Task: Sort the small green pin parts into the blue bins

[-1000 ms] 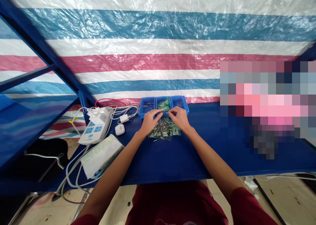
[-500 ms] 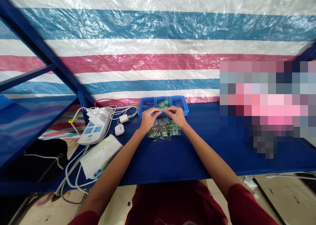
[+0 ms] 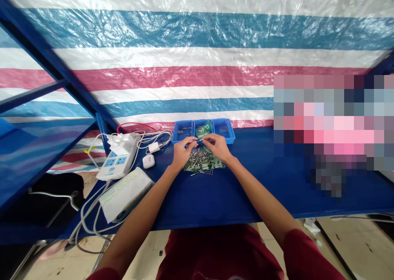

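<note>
A thin metal rod spans the small gap between my two hands, just in front of the blue bins. My left hand pinches its left end between thumb and fingers. At the other end, the fingertips of my right hand are closed on the same rod. Its exact kind is too small to make out. Below the hands lies a pile of metal rods, mixed with small green-and-clear packets. The left blue bin holds several rods, and the middle one contains green packets.
The right blue bin has something faint at its bottom. Left on the blue table are a power strip, cables, a white case and a tissue pack. A striped sheet hangs behind; a pixelated area covers the right.
My fingertips, close together half a second ago, have drawn slightly apart, and the rod now shows between them. The left hand shifted a little left. The pile and bins look unchanged.
</note>
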A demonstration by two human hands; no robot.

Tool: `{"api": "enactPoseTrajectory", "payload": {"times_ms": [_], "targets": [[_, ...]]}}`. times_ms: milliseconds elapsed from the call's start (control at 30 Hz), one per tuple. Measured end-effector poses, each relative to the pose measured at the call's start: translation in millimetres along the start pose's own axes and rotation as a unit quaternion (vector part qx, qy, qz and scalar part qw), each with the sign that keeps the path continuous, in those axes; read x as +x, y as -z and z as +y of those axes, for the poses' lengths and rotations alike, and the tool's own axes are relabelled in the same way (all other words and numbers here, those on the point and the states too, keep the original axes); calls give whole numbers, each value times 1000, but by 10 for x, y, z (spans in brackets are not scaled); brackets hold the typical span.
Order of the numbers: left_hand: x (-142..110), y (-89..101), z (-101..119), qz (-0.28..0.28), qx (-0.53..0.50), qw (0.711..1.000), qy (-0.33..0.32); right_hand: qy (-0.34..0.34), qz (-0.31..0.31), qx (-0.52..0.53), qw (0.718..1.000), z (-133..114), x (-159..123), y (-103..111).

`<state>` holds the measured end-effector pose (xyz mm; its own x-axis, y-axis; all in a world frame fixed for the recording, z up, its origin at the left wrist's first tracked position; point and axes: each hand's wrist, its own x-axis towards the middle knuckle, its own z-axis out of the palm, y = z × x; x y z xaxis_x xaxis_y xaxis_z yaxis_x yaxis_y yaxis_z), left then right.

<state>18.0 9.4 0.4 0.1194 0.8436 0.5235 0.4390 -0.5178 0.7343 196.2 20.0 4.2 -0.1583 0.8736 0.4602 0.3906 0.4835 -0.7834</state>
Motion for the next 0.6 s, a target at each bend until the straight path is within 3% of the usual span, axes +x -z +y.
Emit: {"api": "enactPoseTrajectory", "payload": {"times_ms": [233, 467, 600], "targets": [[-4, 10, -8, -2, -18, 1000, -19, 38, -18, 20, 999, -19, 33, 11], [0, -58, -7, 19, -189, 979, 79, 2, 1, 26, 1000, -40, -68, -36], [8, -85, -11, 20, -228, 967, 114, -6, -2, 22, 1000, -48, -131, -66]]}}
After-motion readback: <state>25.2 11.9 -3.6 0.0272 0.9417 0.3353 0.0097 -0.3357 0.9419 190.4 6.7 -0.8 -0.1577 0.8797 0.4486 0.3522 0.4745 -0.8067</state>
